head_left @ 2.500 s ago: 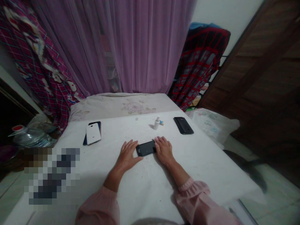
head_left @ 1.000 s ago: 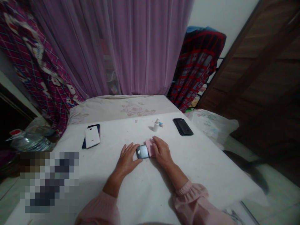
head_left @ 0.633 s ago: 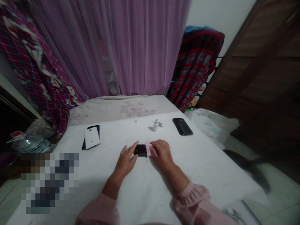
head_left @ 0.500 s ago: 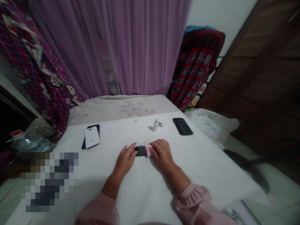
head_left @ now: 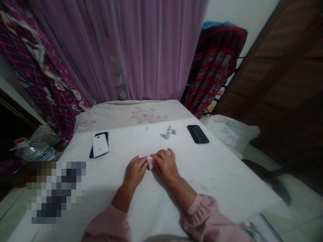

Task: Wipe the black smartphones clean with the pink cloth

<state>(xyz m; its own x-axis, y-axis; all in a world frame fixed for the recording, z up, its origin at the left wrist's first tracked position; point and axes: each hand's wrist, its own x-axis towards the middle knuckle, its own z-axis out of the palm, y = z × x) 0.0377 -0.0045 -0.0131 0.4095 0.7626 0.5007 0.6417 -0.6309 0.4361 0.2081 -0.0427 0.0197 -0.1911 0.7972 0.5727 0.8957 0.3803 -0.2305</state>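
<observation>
My right hand [head_left: 165,167] presses a small pink cloth [head_left: 150,162] down with its fingertips, right against the other hand. My left hand [head_left: 135,172] is closed at the thumb and fingers where the left end of a small dark phone was showing half a second ago. Cloth and fingers now cover that phone, so none of it can be made out. Beyond the hands, a little to the right, a white spray bottle [head_left: 168,133] stands upright beside a small blue-and-white item [head_left: 174,131].
On the white tablecloth [head_left: 217,171], a white phone [head_left: 100,146] overlaps a dark one at left. Black phones [head_left: 199,134] lie at right. A small grey square [head_left: 147,128] lies toward the back. Purple curtains [head_left: 156,50] hang behind; a water jug [head_left: 35,149] is beyond the left edge.
My right hand has slid left with the pink cloth, over the dark phone and up to my left hand. The phone's dark face is now covered. My left hand has hardly moved.
</observation>
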